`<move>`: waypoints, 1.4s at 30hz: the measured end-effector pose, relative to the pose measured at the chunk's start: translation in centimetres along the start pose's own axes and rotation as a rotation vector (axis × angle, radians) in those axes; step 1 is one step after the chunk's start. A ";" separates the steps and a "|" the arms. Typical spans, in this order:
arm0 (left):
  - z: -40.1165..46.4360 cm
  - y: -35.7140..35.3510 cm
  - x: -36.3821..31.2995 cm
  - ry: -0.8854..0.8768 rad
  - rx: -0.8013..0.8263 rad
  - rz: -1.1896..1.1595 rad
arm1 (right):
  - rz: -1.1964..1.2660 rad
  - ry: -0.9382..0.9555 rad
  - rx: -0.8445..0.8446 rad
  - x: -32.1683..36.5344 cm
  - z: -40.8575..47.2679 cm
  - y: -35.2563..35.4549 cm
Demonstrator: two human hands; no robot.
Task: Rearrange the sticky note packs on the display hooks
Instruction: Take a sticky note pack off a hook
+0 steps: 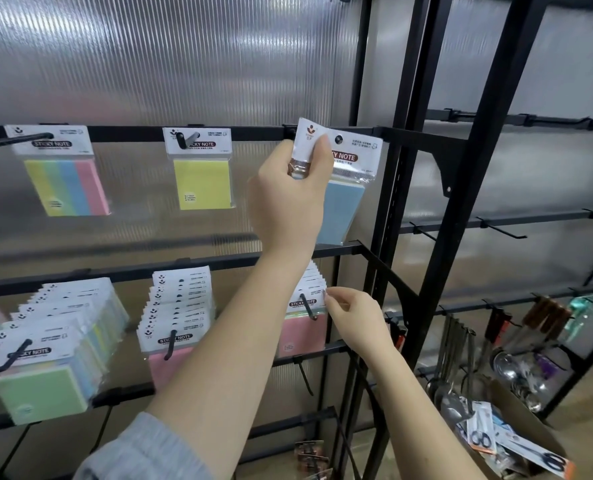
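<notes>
Grey sleeve point(139, 452) at the bottom left of the frame leads up a bare forearm to the left hand point(288, 199), raised at centre. Its fingers and thumb pinch the white header of a blue sticky note pack point(343, 188), held tilted against the upper rail point(132, 133) at a hook. Lower and to the right, the right hand point(354, 320) pinches the header corner of the front pack in a pink stack point(305, 327) hanging on a lower hook. Upper left, a striped pack point(66, 181) and a yellow pack point(201, 178) hang singly. Lower left hang two thick stacks, one green-fronted point(42, 389), one pink-fronted point(174, 341). A cardboard box of scissors point(520, 441) sits at the bottom right.
</notes>
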State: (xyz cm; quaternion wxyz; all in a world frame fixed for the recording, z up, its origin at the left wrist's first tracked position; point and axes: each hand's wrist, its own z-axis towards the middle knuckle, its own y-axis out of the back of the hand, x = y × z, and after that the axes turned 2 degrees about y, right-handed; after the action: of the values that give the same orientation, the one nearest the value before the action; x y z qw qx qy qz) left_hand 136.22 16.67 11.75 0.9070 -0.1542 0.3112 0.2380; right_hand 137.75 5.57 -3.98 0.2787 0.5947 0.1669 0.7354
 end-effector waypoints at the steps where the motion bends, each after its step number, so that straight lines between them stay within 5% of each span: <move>1: 0.1 -0.1 0.0 0.000 -0.005 0.000 | 0.000 -0.001 0.004 0.0 0.1 0.0; 15: 0.3 -0.3 -0.4 0.026 -0.061 0.051 | 0.015 0.001 0.016 -0.3 0.5 -0.2; 28: 3.0 -2.0 3.9 0.166 0.083 0.101 | 0.013 0.027 0.035 -0.5 0.8 -0.1; 42: 10.1 -5.8 9.3 0.566 0.197 0.218 | 0.056 0.029 0.014 0.3 2.0 0.1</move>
State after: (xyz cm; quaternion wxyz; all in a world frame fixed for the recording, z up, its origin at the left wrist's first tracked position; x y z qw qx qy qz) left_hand 150.66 19.24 14.28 0.7642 -0.0913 0.5873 0.2503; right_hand 139.59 5.52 -3.19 0.2513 0.5904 0.1593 0.7503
